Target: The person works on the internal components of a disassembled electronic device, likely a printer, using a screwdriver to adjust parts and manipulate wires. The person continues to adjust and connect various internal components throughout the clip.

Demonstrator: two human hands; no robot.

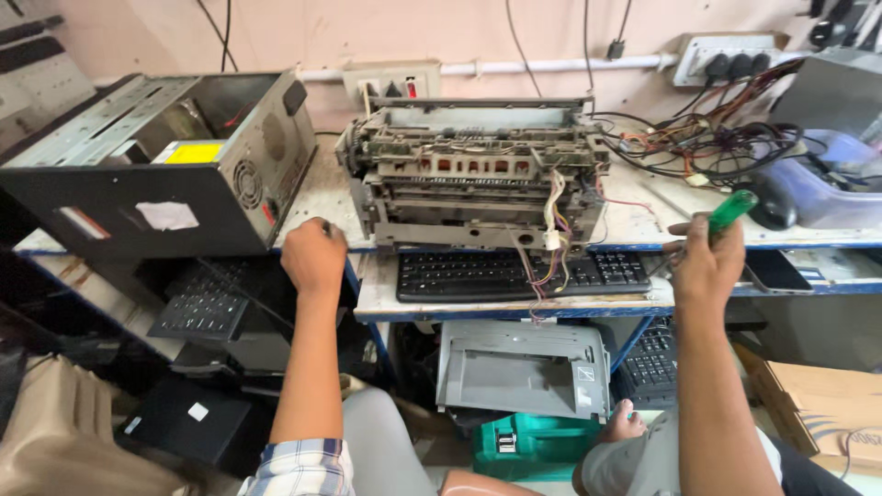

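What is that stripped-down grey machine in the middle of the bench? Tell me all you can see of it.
The opened printer sits upright on the white bench, its covers off, showing a grey-beige plastic frame, rollers and gears. A bundle of coloured wires hangs from its front right over a black keyboard. The left hand rests near its left corner; contact is unclear.

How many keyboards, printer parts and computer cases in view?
Keyboards: 3, one on the shelf, one lower left, one lower right
Stripped printer: 1
Printer cover: 1
Computer case: 1
Total: 6
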